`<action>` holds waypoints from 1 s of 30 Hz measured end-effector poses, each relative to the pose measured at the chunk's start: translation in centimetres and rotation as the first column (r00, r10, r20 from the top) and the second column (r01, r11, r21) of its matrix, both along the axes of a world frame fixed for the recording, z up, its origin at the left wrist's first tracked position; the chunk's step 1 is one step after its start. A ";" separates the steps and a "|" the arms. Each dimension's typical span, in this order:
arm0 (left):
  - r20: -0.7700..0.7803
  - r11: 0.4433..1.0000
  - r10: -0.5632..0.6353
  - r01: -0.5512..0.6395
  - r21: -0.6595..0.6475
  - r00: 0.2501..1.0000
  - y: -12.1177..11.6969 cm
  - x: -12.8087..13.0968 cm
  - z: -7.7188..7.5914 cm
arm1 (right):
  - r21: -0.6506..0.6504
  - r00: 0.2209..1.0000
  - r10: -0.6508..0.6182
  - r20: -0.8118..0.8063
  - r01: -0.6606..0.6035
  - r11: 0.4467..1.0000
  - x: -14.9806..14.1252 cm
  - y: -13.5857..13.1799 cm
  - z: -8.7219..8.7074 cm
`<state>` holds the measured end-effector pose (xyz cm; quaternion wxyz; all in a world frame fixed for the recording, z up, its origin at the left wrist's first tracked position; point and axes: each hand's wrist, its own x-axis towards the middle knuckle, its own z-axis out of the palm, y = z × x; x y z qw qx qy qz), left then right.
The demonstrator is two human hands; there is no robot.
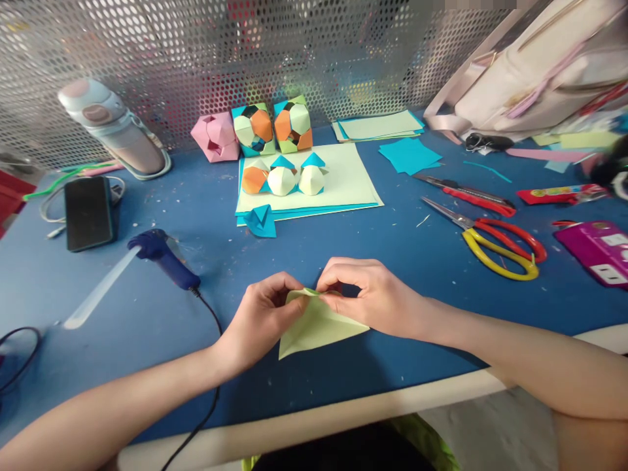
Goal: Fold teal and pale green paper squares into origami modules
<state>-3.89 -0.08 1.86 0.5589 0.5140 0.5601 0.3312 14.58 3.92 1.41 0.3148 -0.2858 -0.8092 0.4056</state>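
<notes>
1. While the left hand pinches the pale green paper between thumb and fingers at its far edge, the right hand pinches the same edge just beside it; each grip is closed on the sheet.
2. The paper hangs toward the person in a broad, angled flap, low and central over the blue surface, with its near edge short of the surface's pale front border.
3. A band of blue separates the hands from the sheet stack beyond; a small blue folded piece overlaps the stack's near left edge.
4. Room is tighter on the left, where the glue gun lies near the left hand and its cord passes under the forearm and over the front border.
5. On the right, a wider blue stretch runs to the scissors, which lie with their tips pointing away to the left; the cutter is just beyond.
6. Farther back, perforated metal mesh bounds the surface.
7. At far right, the red tube carries a yellowish label, and the purple box bears white panels; their print is too small to read.
</notes>
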 end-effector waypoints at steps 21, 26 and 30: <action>0.161 0.982 -0.057 0.084 -0.169 0.985 0.3 -0.2 1.2 | 0.410 0.983 0.096 0.155 -0.153 0.899 1.0 -0.1 -0.1; 0.149 0.977 -0.076 0.104 -0.189 0.986 0.4 0.1 1.3 | 0.465 0.981 0.069 0.181 -0.147 0.873 1.1 -0.1 -0.1; 0.129 0.977 -0.067 0.092 -0.195 0.989 0.4 0.2 1.1 | 0.464 0.978 0.069 0.199 -0.156 0.872 1.0 -0.2 -0.3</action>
